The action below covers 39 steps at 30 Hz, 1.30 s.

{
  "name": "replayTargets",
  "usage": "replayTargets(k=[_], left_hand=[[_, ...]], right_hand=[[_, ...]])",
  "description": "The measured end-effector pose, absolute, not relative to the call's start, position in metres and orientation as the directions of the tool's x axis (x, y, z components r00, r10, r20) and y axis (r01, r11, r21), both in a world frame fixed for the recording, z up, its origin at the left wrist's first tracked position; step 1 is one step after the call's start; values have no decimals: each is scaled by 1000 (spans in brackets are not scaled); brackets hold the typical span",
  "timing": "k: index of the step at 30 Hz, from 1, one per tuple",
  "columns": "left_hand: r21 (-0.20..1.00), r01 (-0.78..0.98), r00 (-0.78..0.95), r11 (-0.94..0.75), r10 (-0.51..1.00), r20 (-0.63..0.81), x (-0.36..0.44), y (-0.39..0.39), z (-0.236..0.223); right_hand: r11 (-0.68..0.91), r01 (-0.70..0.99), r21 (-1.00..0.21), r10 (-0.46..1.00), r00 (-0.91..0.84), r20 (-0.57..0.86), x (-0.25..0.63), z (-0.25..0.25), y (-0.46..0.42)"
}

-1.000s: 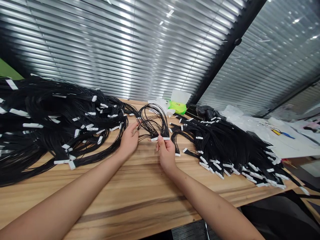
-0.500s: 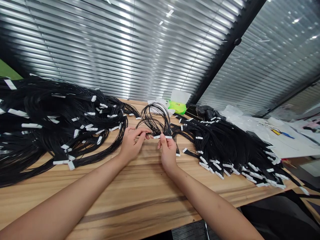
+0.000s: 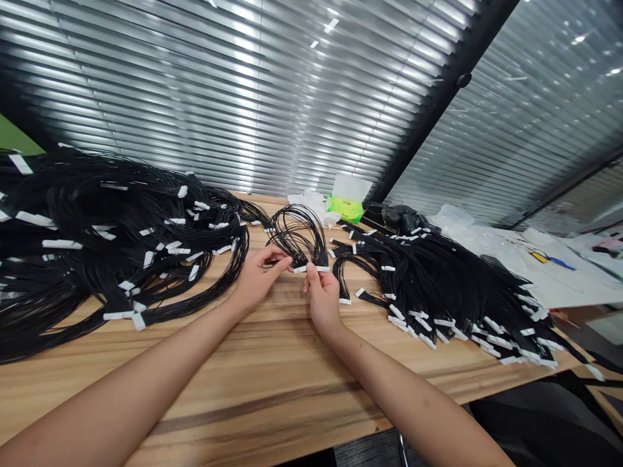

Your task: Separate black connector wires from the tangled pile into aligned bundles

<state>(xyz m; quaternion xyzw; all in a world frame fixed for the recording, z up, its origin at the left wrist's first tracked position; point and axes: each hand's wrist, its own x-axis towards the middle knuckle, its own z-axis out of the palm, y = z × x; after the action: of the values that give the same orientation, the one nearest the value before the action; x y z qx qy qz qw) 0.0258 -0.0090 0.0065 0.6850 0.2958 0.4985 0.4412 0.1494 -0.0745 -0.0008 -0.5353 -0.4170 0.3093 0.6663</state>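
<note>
Between my hands a black wire harness [image 3: 298, 227] stands up in a loop, its white connectors [image 3: 322, 268] turned toward me at the bottom. My right hand [image 3: 323, 293] pinches the connector end, thumb on top. My left hand [image 3: 263, 274] is closed at the left side of the same harness, thumb and fingertips on the wires beside the connector. Exactly what lies between the left fingertips is partly hidden. Close to my right hand, another harness end with a white connector [image 3: 345, 301] rests on the wooden table [image 3: 272, 389].
A large heap of black harnesses [image 3: 97, 201] covers the left side. A second pile [image 3: 452, 279] lies on the right, white connectors toward the front edge. Behind stand a green tissue pack [image 3: 345, 206] and blinds [image 3: 219, 97]. Pliers [image 3: 552, 261] lie on a white surface far right.
The harness loop and its connectors have shifted slightly left and toward me. My left thumb and fingers have moved right up beside the connector.
</note>
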Motion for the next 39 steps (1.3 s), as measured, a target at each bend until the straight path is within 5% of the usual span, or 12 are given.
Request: replayTargets(k=[11,20,27,31,39], left_hand=[[931,-147,300,-335,881,365,27,-7,3],[932,-284,55,-227,966,252,21,15,2],[903,-259,64,-342,927,370,25,16,-4],[906,-97,24,-412,909,416,24,19,-9],[865,20,174,-502,853,491,22,20,-11]], right_hand=[[267,-1,-964,873,423,241,148,-5,-74],[272,11,-962,879,404,253,148,-3,-79],[280,41,-959,884,380,274,148,-3,-81],[278,32,-960,880,392,267,148,-1,-81],[296,18,-955,861,427,275,148,-2,-79]])
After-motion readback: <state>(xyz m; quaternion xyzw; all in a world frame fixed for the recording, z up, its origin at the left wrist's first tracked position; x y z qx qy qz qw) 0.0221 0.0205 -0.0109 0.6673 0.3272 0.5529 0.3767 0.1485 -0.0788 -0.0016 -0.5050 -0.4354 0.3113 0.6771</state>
